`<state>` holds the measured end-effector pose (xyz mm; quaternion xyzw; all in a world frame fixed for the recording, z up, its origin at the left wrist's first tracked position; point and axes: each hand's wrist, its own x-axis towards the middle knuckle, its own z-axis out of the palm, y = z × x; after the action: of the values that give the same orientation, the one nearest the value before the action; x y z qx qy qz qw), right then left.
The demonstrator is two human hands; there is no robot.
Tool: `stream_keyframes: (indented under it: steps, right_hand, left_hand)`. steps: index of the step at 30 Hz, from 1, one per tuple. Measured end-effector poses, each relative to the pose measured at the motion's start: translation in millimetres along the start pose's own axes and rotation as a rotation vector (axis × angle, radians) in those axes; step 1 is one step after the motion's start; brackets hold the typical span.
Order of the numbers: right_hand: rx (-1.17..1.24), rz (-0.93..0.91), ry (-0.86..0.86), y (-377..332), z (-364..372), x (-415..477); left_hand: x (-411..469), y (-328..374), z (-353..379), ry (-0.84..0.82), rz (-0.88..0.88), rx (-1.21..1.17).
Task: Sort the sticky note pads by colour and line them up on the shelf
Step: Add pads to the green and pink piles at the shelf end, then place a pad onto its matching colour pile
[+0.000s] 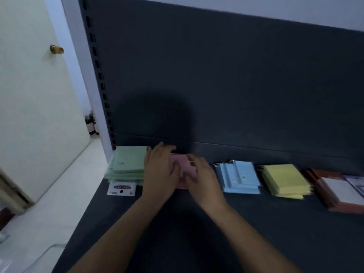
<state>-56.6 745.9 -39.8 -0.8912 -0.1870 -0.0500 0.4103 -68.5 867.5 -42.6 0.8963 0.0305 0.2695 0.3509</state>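
Note:
Stacks of sticky note pads stand in a row along the back of the dark shelf point(197, 233). From left to right they are a green stack point(128, 164), a pink stack point(182, 164), a blue stack point(240, 178) and a yellow stack point(283, 181). My left hand point(160, 170) lies on the left side of the pink stack, fingers reaching over its far edge. My right hand point(201, 176) holds the stack's right side, the thumb on top. Both hands hide most of the pink pads.
A white card with a dark label point(122, 188) lies in front of the green stack. At the far right sit brown-edged pads with white tops point(338, 190). A pale door point(35, 95) with a brass knob stands to the left. The shelf's dark back panel point(216, 85) rises behind the stacks.

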Motion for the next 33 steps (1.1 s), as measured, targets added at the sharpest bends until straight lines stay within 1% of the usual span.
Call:
stream_keyframes:
  steps: [4, 10, 13, 17, 20, 26, 29, 33]
  right_hand:
    - [-0.233, 0.029, 0.081, 38, -56, -26]
    - [-0.447, 0.215, 0.191, 100, -158, -90]
    - [-0.511, 0.311, 0.267, 132, -211, -132]
    - [-0.617, 0.428, 0.323, 174, -279, -196]
    - [-0.643, 0.49, 0.391, 201, -333, -245]
    - [-0.668, 0.625, 0.489, 244, -421, -337]
    - [-0.669, 0.666, 0.545, 259, -455, -369]
    - [-0.653, 0.69, 0.59, 277, -484, -391]
  left_hand:
    - [-9, 48, 40, -0.168, 0.142, 0.0]
    - [-42, 135, 112, -0.287, 0.36, 0.007]
    - [-61, 189, 149, -0.347, 0.459, -0.02]
    - [-101, 267, 200, -0.446, 0.579, 0.0]
    - [-135, 326, 237, -0.512, 0.648, -0.04]
    - [-200, 432, 297, -0.618, 0.703, -0.09]
    - [-226, 472, 319, -0.644, 0.739, -0.098]
    - [-244, 508, 346, -0.658, 0.778, -0.106]
